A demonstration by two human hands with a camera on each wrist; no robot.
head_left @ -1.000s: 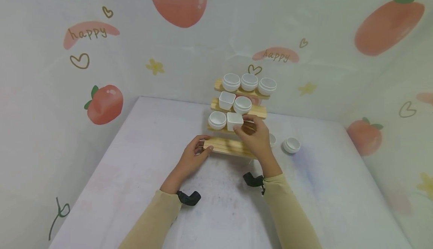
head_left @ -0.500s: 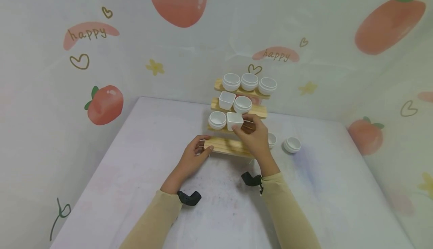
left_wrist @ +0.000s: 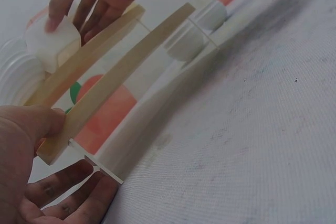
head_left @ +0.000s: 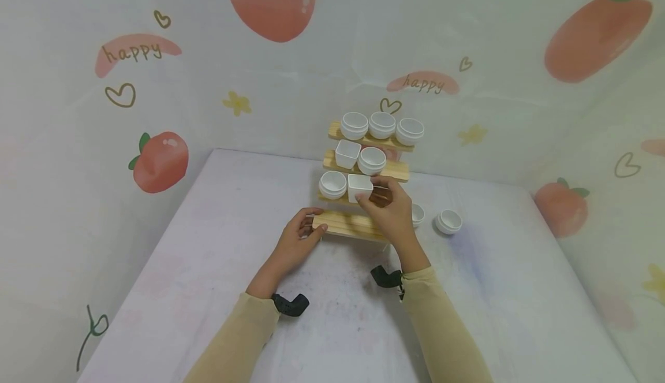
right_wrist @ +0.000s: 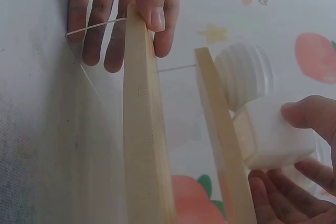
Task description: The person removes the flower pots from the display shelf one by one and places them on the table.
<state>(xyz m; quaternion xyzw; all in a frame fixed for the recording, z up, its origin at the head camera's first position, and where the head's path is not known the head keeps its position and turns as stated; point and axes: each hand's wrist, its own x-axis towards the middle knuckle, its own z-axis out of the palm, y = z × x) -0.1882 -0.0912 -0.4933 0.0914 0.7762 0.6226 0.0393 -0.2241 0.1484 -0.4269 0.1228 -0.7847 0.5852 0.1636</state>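
Note:
A tiered stand with wooden shelves carries small white bowls. My right hand [head_left: 392, 209] holds a square white bowl [head_left: 360, 186] by its right side, thumb at the front and fingers behind, on the second shelf from the bottom. In the right wrist view the square bowl [right_wrist: 275, 132] has its base right at the shelf's edge. To its left stands a round white bowl [head_left: 332, 185]. My left hand [head_left: 298, 238] grips the left end of the lowest shelf [head_left: 348, 225], thumb on its front edge. In the left wrist view its other fingers curl beside the clear support [left_wrist: 97, 162].
Three round bowls [head_left: 381, 125] line the top shelf. Below them, another square bowl [head_left: 347, 153] and a round bowl [head_left: 372, 160] share a shelf. Two more round bowls lie right of the stand, one [head_left: 448, 222] apart and one [head_left: 417, 215] partly behind my right hand.
The square bowl in my right hand has shifted very slightly toward the front of its shelf. My left hand keeps its place on the lowest shelf.

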